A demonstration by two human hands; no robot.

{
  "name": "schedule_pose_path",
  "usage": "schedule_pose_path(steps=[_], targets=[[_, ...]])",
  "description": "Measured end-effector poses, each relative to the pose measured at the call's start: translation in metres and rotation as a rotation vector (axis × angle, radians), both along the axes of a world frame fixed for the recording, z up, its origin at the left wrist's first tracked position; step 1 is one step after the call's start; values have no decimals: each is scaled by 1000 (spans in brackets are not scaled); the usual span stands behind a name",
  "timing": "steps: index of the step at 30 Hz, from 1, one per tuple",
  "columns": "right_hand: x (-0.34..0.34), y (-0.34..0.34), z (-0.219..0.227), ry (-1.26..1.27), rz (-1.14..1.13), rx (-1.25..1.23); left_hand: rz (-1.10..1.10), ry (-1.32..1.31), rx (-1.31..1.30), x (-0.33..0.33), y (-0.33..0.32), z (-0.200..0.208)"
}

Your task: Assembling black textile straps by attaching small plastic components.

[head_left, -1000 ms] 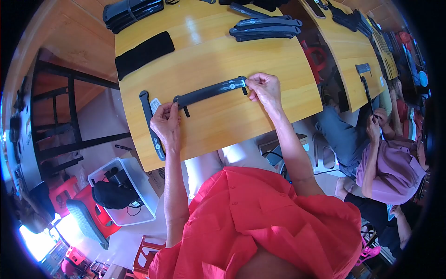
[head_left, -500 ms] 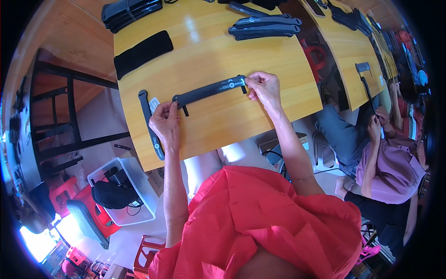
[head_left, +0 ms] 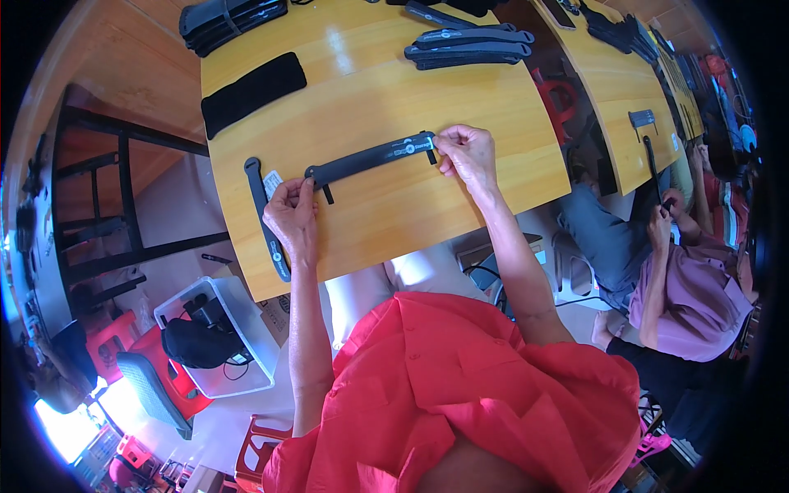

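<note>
Left hand: your left hand (head_left: 292, 215) has thumb and fingertips pinched together on the near-left end of the dark strap (head_left: 370, 159).
Right hand: your right hand (head_left: 468, 160) pinches the opposite end of it, thumb and fingers closed.
Dark strap: it runs straight between your two hands, its right end farther from your body than its left, with pale printing near the right hand; whether it touches the tabletop (head_left: 386, 222) or is slightly raised, you cannot tell.
Black tabs: one short black tab (head_left: 329, 195) sticks out toward you just beside your left hand, another (head_left: 432, 158) just beside your right.
Loose strap: a similar loose strap (head_left: 265, 215) lies just left of your left hand, roughly pointing away from you, with a white label (head_left: 273, 179) near it.
Black pad: a flat black pad (head_left: 255, 94) lies beyond your left hand.
Strap pile: a pile of straps (head_left: 468, 51) sits beyond your right hand, well apart from it.
Clear bin: a clear bin (head_left: 251, 308) with black items stands below the tabletop, left of your left forearm.
Co-worker: to the right of your right hand, a person in a purple shirt (head_left: 686, 300) handles a dark strip (head_left: 652, 168).
</note>
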State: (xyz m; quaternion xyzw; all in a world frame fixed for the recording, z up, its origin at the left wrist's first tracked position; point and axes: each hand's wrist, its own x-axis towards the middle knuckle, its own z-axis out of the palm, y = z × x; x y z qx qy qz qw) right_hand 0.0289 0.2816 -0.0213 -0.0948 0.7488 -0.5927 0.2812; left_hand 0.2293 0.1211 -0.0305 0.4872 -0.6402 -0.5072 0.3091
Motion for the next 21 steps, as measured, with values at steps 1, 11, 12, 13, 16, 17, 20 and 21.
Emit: schedule_pose_path(steps=[1, 11, 12, 13, 16, 17, 20, 21], targets=[[0, 0, 0, 0, 1, 0, 3, 0, 2, 0, 0, 0], [0, -1, 1, 17, -19, 13, 9, -3, 0, -1, 2, 4], [1, -1, 2, 21, -19, 21, 8, -7, 4, -1, 1, 5], [1, -1, 2, 21, -19, 21, 8, -11, 7, -1, 1, 5], [0, -2, 1, 20, -17, 11, 7, -2, 0, -1, 1, 5], [0, -1, 1, 14, -17, 4, 6, -1, 1, -1, 1, 5], [1, -2, 1, 9, -17, 6, 5, -2, 18, 0, 0, 3], [2, -2, 1, 9, -18, 12, 3, 0, 13, 0, 0, 2]])
